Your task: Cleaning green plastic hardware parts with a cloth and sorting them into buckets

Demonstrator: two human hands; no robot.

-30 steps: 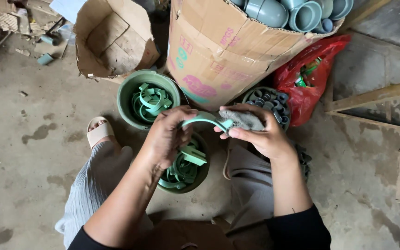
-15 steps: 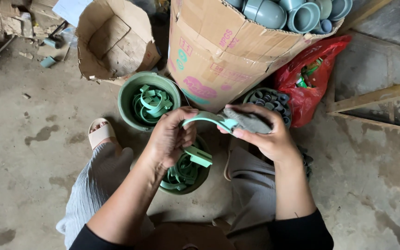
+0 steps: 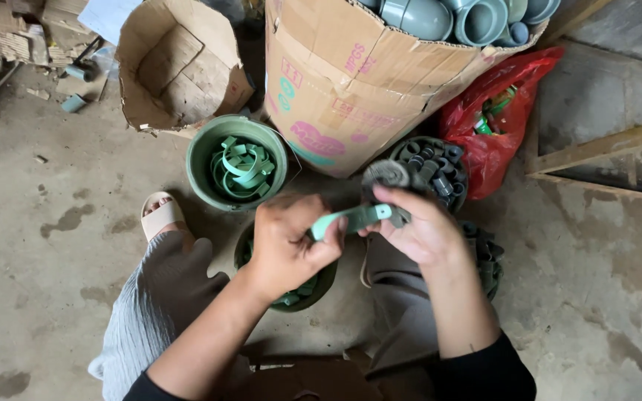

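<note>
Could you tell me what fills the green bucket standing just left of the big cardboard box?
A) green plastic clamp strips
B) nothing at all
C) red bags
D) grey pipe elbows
A: the green bucket holds a loose heap of green plastic clamp strips, like the one held between the left hand and the right hand.

We see both bare forearms reaching forward, our left hand [image 3: 285, 245] curled into a closed grip, our right hand [image 3: 417, 226] pinching with fingers bent, knuckles nearly meeting
</note>
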